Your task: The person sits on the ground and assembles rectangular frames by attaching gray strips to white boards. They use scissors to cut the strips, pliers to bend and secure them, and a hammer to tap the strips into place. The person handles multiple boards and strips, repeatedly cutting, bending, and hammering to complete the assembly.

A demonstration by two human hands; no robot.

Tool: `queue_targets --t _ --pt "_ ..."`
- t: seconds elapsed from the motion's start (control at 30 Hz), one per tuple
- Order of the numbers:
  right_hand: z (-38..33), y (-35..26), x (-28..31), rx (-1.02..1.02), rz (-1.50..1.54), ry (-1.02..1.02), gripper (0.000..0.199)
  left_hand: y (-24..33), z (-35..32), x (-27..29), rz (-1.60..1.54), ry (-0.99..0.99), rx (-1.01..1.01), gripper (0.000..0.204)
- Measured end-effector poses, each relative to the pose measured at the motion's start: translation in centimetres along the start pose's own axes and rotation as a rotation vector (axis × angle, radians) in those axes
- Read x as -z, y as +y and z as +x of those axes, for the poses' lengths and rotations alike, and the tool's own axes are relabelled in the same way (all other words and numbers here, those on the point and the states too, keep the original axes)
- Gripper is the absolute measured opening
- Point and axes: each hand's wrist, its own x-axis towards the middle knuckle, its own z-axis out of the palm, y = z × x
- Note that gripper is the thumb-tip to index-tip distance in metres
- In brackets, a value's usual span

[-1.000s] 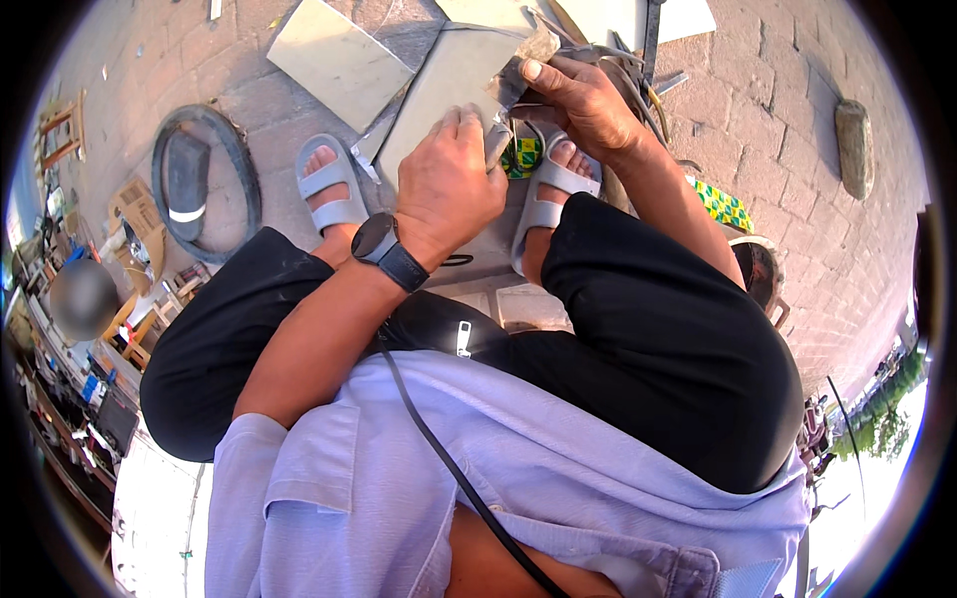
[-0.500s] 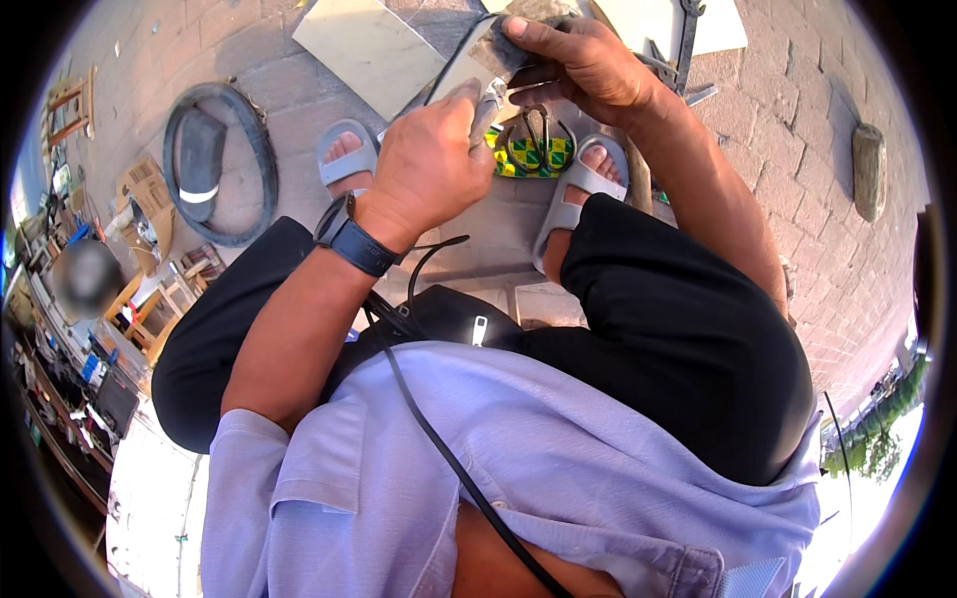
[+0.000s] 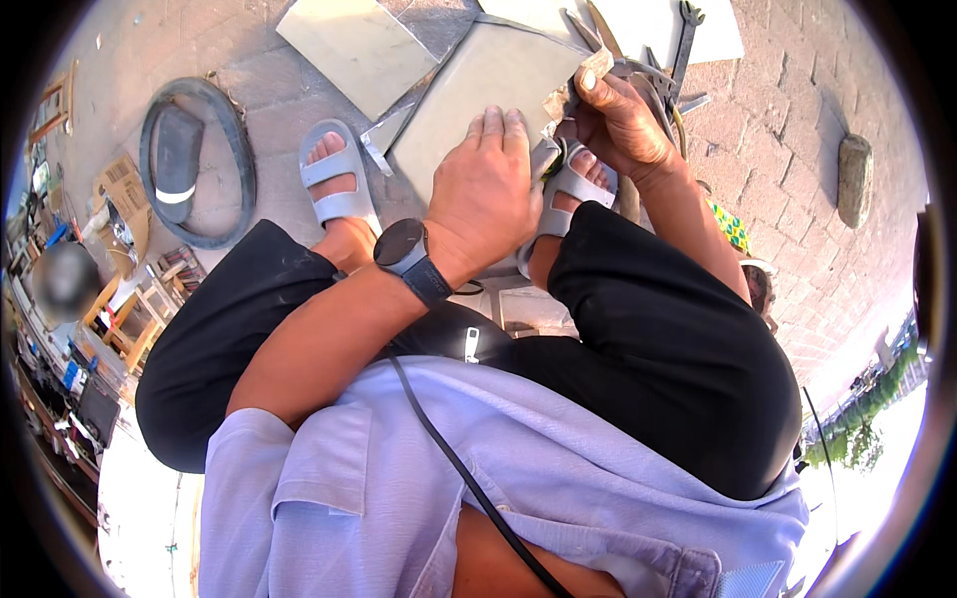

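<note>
Grey, the tool [image 3: 545, 157] juts from the thumb side of the left hand [image 3: 485, 189], which is closed around it, though the palm hides most of that grip. This hand is turned palm down, its back to the camera and its knuckles pointing away, over the near right part of a pale slab [image 3: 523, 75]; I cannot tell whether it rests there. Its forearm [image 3: 319, 334] slants in from the lower left, a dark watch [image 3: 402, 244] at the wrist. The right hand [image 3: 623, 125] sits slightly farther out, thumb on top and fingers bent beneath, pinching a ragged brown scrap [image 3: 556, 102]. The scrap lies at the slab's right edge, just beyond the tool; whether the two touch is unclear. The right forearm [image 3: 693, 229] reaches in from the right, angled up and leftward. A sandal [image 3: 578, 184] shows below both hands, a wrench [image 3: 684, 45] lies beyond the right one, and a black ring [image 3: 243, 169] lies well apart at left
</note>
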Motion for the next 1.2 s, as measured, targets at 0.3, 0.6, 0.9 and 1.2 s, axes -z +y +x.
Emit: queue_targets --t 0.3,0.6,0.9,1.2 --pt "-0.5 1.3 2.9 -0.076 0.014 -0.018 0.058 -4.2 2.8 1.3 -0.318 -0.173 0.197 0.052" --pt "0.7 0.5 2.8 -0.07 -0.13 0.05 0.065 -9.5 15.9 1.7 0.017 -0.228 -0.28 0.023" --pt "2.9 -1.6 1.9 -0.034 -0.425 0.12 0.053 -10.1 20.3 1.4 -0.34 -0.538 -0.093 0.033" --pt "5.0 -0.3 1.9 0.073 -0.576 0.228 0.053 -9.7 20.4 1.5 -0.132 -0.396 -0.144 0.032"
